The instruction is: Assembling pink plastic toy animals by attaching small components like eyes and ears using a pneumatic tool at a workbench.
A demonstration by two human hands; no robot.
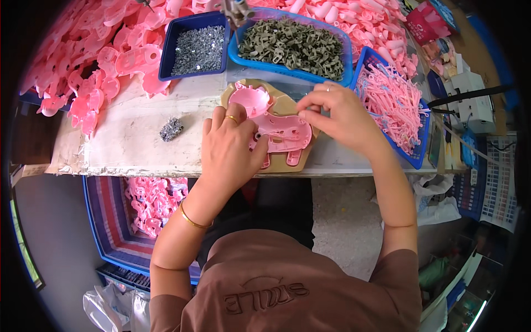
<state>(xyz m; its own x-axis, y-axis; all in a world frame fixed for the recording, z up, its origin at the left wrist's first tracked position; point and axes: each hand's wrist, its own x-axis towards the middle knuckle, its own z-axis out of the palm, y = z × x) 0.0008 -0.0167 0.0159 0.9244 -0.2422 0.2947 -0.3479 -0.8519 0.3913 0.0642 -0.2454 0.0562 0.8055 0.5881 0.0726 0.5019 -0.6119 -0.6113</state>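
Observation:
A pink plastic toy shell (290,128), shaped like an animal with a round head part and stubby legs, lies hollow side up in a tan shaped holder (311,157) at the table's front edge. Over the shell's left side is my left hand (229,141), its fingers bent and thumb close to the index finger. A small dark round spot shows between them; what they grip is unclear. My right hand (340,113) hovers at the upper right edge of the shell, thumb and fingertips pinched together. Anything inside that pinch is too small to make out.
Behind the holder stand a dark blue bin (165,62) of small metal screws and a blue tray (287,68) of olive-coloured clips. A blue basket (418,156) holds thin pink parts. Pink shells (99,72) heap at left; a screw pile (171,129) lies nearer. A metal tool tip (237,14) hangs above.

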